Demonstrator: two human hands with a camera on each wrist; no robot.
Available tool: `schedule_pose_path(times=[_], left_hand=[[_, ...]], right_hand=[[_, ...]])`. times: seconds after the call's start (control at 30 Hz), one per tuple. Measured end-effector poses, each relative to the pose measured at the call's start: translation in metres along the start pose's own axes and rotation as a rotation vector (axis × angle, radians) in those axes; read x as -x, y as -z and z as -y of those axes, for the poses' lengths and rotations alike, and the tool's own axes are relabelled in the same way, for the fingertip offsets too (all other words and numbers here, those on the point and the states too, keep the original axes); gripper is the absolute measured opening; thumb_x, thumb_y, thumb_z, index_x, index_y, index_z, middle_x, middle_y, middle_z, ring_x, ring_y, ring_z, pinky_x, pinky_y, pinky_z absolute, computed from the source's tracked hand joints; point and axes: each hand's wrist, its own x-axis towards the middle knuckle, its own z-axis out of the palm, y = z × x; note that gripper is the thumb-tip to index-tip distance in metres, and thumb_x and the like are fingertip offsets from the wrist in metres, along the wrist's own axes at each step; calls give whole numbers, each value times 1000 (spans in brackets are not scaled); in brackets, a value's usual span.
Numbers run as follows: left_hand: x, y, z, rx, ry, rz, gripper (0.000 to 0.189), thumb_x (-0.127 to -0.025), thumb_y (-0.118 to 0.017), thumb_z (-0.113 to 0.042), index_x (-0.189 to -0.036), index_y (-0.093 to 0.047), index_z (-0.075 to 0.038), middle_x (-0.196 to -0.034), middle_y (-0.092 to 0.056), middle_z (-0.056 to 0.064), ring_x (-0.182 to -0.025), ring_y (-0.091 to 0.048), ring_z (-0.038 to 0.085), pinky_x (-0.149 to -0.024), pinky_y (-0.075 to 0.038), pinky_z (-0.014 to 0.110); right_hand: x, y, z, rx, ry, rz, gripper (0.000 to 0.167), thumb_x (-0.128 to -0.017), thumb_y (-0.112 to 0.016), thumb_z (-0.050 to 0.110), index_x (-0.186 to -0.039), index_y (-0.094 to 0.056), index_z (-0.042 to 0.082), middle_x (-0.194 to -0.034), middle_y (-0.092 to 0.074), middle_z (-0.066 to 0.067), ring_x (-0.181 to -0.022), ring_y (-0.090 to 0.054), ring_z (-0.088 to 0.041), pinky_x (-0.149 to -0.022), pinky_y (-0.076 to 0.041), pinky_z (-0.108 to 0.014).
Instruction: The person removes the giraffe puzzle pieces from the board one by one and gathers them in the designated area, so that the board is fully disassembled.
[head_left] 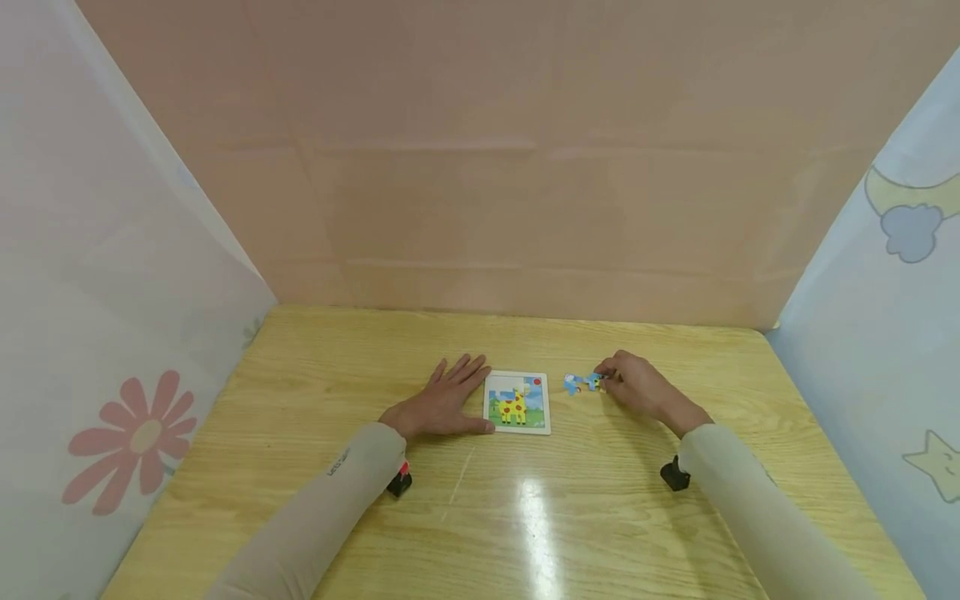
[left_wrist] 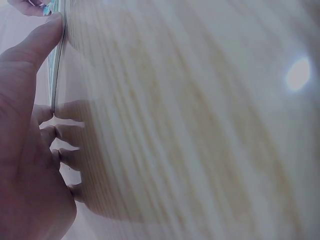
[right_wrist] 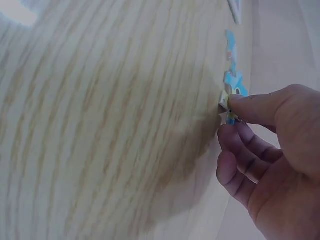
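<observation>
A small square jigsaw puzzle in a white tray (head_left: 547, 417) lies on the table and shows a yellow giraffe with red spots. Pieces are absent along its upper part, where pale backing shows. My left hand (head_left: 438, 407) rests flat with fingers spread at the tray's left side, its thumb on the lower left edge. To the right of the tray, my right hand (head_left: 637, 385) pinches a puzzle piece (right_wrist: 231, 119) between thumb and fingers, just above the wood. Beside it lie loose blue puzzle pieces (head_left: 572, 383); the fingers partly hide some of them.
The wooden table (head_left: 360, 350) meets a plain tan wall (head_left: 480, 208) at the back. Light side panels stand at left and right, printed with a pink flower (head_left: 146, 437) and a star (head_left: 933, 462). A glare spot (head_left: 534, 533) shines near the front.
</observation>
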Motion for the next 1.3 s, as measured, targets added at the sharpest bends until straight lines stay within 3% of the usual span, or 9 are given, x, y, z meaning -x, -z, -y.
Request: schedule_pose_path(times=[0.37, 0.6, 0.93, 1.3], left_hand=[[-1, -3, 3, -3, 4, 1, 105, -97, -63, -69, -174, -13, -18, -183, 0, 0, -171, 7, 25, -137, 8, 59], [-1, -2, 3, -5, 2, 2, 105, -98, -63, -69, -174, -11, -18, -183, 1, 0, -171, 7, 25, -137, 8, 58], [-2, -1, 3, 3, 3, 5, 106, -97, -62, -71, -174, -10, -19, -183, 2, -1, -171, 8, 24, -137, 8, 58], [0, -1, 5, 12, -2, -2, 105, -98, -63, -69, -174, -12, -18, -183, 1, 0, -171, 6, 26, -137, 7, 59]], right_hand=[[-1, -4, 3, -1, 12, -18, 20, -103, -62, 3, -120, -71, -3, -112, -66, -18, -101, -68, -31, -88, -61, -49], [-11, -14, 26, -14, 25, -16, 28, -105, -62, 12, -128, -68, -3, -116, -66, -16, -103, -67, -29, -85, -60, -43], [-25, -34, 58, 32, 108, 9, 24, -103, -65, 11, -124, -73, 2, -110, -67, -8, -99, -65, -20, -88, -58, -41], [-31, -39, 78, 67, 74, 87, 26, -101, -68, 9, -126, -74, 5, -110, -66, -8, -98, -64, -20, -88, -59, -42]])
